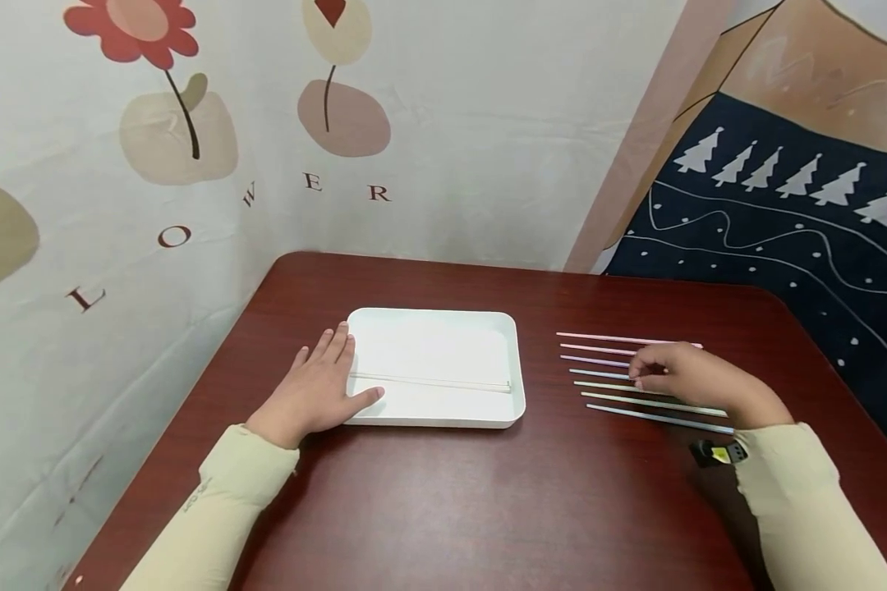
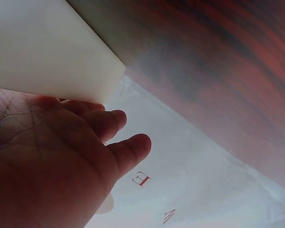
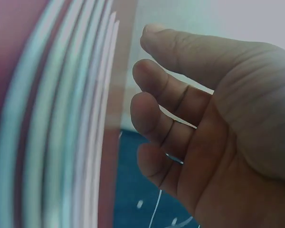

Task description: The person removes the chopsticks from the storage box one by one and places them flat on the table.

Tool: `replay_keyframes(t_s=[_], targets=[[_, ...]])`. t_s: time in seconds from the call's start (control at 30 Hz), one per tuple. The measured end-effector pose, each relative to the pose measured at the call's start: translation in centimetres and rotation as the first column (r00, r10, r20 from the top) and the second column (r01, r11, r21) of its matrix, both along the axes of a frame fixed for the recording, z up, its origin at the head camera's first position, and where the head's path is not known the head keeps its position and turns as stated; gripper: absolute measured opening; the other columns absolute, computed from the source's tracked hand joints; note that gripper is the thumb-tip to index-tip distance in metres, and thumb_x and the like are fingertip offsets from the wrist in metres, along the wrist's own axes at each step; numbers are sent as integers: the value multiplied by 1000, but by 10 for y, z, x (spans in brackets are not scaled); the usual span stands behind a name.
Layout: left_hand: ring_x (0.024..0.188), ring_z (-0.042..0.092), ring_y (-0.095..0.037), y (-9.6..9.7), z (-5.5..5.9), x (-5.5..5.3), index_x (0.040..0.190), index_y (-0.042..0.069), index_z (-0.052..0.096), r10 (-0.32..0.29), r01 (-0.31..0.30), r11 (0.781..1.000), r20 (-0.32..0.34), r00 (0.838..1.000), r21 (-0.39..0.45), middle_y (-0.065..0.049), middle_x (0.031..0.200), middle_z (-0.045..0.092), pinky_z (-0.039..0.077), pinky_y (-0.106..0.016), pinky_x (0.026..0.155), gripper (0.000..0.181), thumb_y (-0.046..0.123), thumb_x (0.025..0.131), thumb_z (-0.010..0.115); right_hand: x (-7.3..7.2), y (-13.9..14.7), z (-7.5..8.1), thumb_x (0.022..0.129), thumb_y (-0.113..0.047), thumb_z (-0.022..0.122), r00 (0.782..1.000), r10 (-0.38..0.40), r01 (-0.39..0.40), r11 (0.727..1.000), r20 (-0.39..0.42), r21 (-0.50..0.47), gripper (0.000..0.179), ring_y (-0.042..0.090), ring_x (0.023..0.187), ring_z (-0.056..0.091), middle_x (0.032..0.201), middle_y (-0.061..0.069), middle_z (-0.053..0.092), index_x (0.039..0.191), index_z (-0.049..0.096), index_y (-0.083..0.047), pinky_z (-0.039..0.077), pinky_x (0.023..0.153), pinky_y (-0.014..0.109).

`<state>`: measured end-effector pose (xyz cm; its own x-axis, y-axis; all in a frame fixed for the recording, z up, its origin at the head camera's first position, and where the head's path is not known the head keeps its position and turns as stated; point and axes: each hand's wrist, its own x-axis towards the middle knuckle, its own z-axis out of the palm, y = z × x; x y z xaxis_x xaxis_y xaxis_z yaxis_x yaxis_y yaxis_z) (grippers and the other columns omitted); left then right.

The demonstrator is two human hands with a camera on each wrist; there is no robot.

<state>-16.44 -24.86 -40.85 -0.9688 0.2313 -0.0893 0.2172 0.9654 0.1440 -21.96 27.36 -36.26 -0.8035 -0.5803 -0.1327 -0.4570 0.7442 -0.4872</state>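
A white rectangular tray (image 1: 429, 341) lies on the table, with a pale thin stick (image 1: 432, 382) lengthwise inside it. My left hand (image 1: 314, 386) rests over the tray's left edge, fingers straight and thumb spread inward. In the left wrist view the tray's wall (image 2: 47, 52) sits beside the fingers. Several thin pastel sticks (image 1: 658, 418) lie roughly parallel right of the tray. Above their right part is my right hand (image 1: 683, 373), fingers loosely bent. The right wrist view shows the thumb and fingers apart, nothing between them, and the sticks (image 3: 33, 142) beyond the fingertips.
The dark red-brown table (image 1: 488, 509) has rounded far corners. Behind it hangs a pale cloth (image 1: 473, 164) printed with flowers and letters. A navy cloth (image 1: 754, 213) with white trees hangs at the right. A small black device (image 1: 717, 453) sits at the right cuff.
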Motion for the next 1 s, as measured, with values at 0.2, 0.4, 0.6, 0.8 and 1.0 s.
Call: replay_keyframes(t_s=[0.2, 0.4, 0.6, 0.8, 1.0], targets=[[149, 8, -43, 1, 1, -1, 154, -9, 18, -1, 1, 1000, 7, 1000, 5, -23, 164, 3, 14, -65, 113, 104, 70, 93, 45, -28, -44, 8, 93, -7, 69, 995, 88, -89, 996, -43, -17, 10, 15, 82, 57, 89, -8, 63, 95, 70, -16, 50, 75, 33], [149, 8, -43, 1, 2, 1, 154, -9, 18, 14, -14, 1000, 7, 1000, 1, -22, 164, 2, 13, -65, 114, 103, 70, 93, 45, -50, -111, 14, 92, -10, 71, 974, 212, -216, 975, -73, -49, 6, 16, 80, 57, 86, -9, 63, 94, 71, -16, 50, 72, 33], [149, 7, -42, 1, 1, 4, 154, -9, 19, 16, -16, 1000, 7, 1000, 8, -22, 164, 3, 13, -64, 114, 103, 70, 93, 45, -59, -169, 18, 93, -11, 70, 950, 308, -311, 947, -39, -80, 6, 16, 79, 56, 85, -6, 62, 93, 70, -17, 50, 70, 33], [149, 8, -42, 2, 3, 7, 153, -9, 21, 26, -26, 1000, -15, 1000, 8, -22, 164, 5, 14, -64, 114, 102, 68, 92, 48, -64, -216, 13, 94, -13, 69, 920, 391, -389, 917, 6, -90, 7, 12, 81, 55, 85, -6, 61, 93, 69, -20, 48, 72, 30], [149, 10, -42, 3, 4, 11, 153, -9, 24, 23, -23, 1000, -23, 999, 3, -23, 163, 8, 17, -64, 113, 102, 69, 92, 48, -65, -254, -9, 91, -11, 71, 882, 461, -454, 886, 95, -89, 13, 9, 76, 53, 79, -7, 58, 88, 66, -23, 44, 69, 26]])
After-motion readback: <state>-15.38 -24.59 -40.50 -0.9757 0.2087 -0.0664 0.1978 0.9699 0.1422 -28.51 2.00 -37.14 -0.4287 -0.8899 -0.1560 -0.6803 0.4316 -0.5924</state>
